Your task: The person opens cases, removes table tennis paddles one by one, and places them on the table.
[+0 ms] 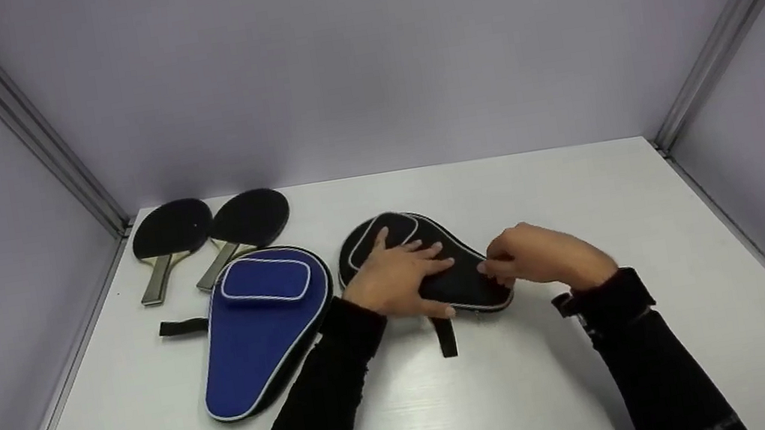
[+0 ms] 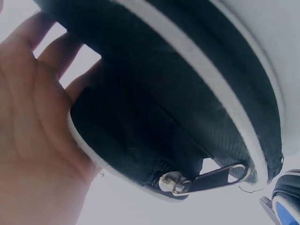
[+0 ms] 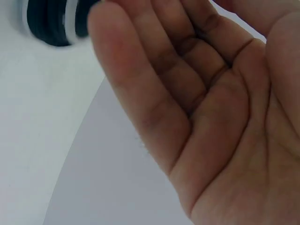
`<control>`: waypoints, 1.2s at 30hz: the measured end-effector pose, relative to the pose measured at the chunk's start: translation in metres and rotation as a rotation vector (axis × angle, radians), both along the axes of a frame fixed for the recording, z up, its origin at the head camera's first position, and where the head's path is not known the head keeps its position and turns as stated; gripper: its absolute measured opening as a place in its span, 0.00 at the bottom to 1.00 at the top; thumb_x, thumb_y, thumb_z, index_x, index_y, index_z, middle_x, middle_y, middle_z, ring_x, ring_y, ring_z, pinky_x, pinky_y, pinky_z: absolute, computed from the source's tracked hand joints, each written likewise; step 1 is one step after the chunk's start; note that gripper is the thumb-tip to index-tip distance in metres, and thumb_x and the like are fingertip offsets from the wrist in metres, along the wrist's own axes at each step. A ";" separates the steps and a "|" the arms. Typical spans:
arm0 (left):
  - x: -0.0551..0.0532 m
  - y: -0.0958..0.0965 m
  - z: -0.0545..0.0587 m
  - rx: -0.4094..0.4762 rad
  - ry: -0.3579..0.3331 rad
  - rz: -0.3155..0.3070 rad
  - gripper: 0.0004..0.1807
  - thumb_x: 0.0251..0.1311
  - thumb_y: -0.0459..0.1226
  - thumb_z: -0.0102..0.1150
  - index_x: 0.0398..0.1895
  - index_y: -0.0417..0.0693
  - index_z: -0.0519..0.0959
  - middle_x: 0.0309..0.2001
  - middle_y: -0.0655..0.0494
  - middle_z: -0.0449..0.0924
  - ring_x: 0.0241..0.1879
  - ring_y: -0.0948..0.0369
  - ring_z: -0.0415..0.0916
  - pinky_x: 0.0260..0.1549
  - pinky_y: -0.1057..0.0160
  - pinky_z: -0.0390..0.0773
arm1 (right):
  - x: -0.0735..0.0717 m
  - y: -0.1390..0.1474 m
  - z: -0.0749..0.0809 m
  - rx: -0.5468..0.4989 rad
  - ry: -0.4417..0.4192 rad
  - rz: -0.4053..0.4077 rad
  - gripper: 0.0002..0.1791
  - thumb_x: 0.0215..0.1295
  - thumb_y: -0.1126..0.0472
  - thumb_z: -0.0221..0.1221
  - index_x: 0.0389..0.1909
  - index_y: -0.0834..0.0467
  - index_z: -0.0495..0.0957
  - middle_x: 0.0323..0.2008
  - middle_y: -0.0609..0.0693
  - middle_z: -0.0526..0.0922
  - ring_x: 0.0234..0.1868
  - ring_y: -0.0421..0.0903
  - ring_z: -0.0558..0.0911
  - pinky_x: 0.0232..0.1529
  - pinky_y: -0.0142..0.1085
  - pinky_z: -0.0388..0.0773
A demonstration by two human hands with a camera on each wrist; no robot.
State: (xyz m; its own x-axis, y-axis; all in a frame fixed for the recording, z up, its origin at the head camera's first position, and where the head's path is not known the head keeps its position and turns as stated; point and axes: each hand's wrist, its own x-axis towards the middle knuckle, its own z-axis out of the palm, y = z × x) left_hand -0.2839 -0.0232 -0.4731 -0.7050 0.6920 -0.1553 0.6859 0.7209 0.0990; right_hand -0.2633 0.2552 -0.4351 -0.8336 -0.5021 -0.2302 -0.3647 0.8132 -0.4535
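On the white surface (image 1: 458, 416), a black case (image 1: 464, 278) is touched by the spread left hand (image 1: 396, 280). At its narrow end, the right hand (image 1: 544, 255) is curled; any grip cannot be confirmed.

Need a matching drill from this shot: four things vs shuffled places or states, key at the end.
1. blue paddle-shaped fabric case with white piping
2. black paddle-shaped fabric case with white piping
3. leftmost black round-headed paddle
4. person's left hand

A. far left corner of the white table
B. lying spread on the black case
C. black strap sticking out at its left
D. partly covered by the left hand

Pairs: 1-C, 2-D, 3-A, 4-B
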 end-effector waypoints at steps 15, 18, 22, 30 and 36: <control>0.002 0.004 0.010 0.152 -0.208 -0.226 0.25 0.72 0.59 0.81 0.68 0.67 0.94 0.83 0.69 0.82 0.90 0.61 0.70 0.99 0.35 0.39 | -0.020 0.016 -0.028 0.053 0.203 0.046 0.19 0.86 0.67 0.62 0.70 0.62 0.90 0.72 0.62 0.91 0.77 0.66 0.87 0.79 0.65 0.84; 0.010 0.010 0.015 0.133 -0.193 -0.228 0.24 0.68 0.57 0.84 0.64 0.67 0.95 0.80 0.71 0.84 0.87 0.63 0.75 0.99 0.34 0.44 | -0.025 0.018 -0.038 0.060 0.234 0.080 0.21 0.83 0.71 0.59 0.69 0.61 0.91 0.75 0.62 0.89 0.77 0.67 0.87 0.78 0.64 0.84; 0.025 0.021 0.021 0.086 -0.118 -0.206 0.26 0.65 0.61 0.86 0.62 0.66 0.95 0.73 0.70 0.91 0.78 0.63 0.84 0.96 0.31 0.55 | -0.030 0.020 -0.046 0.048 0.238 0.092 0.22 0.81 0.72 0.58 0.67 0.61 0.92 0.74 0.60 0.90 0.75 0.66 0.88 0.77 0.64 0.86; 0.049 0.043 0.021 -0.020 -0.022 -0.308 0.47 0.61 0.64 0.87 0.83 0.65 0.82 0.85 0.63 0.80 0.88 0.60 0.73 0.93 0.41 0.67 | -0.031 0.020 -0.051 0.045 0.216 0.070 0.22 0.81 0.71 0.56 0.65 0.60 0.93 0.71 0.59 0.92 0.74 0.64 0.90 0.76 0.63 0.86; 0.059 0.054 0.017 -0.100 -0.027 -0.398 0.50 0.64 0.60 0.86 0.89 0.69 0.76 0.90 0.66 0.74 0.96 0.58 0.60 0.94 0.44 0.66 | -0.030 0.021 -0.051 0.067 0.267 0.091 0.20 0.84 0.70 0.58 0.65 0.60 0.94 0.70 0.59 0.93 0.73 0.64 0.90 0.76 0.62 0.87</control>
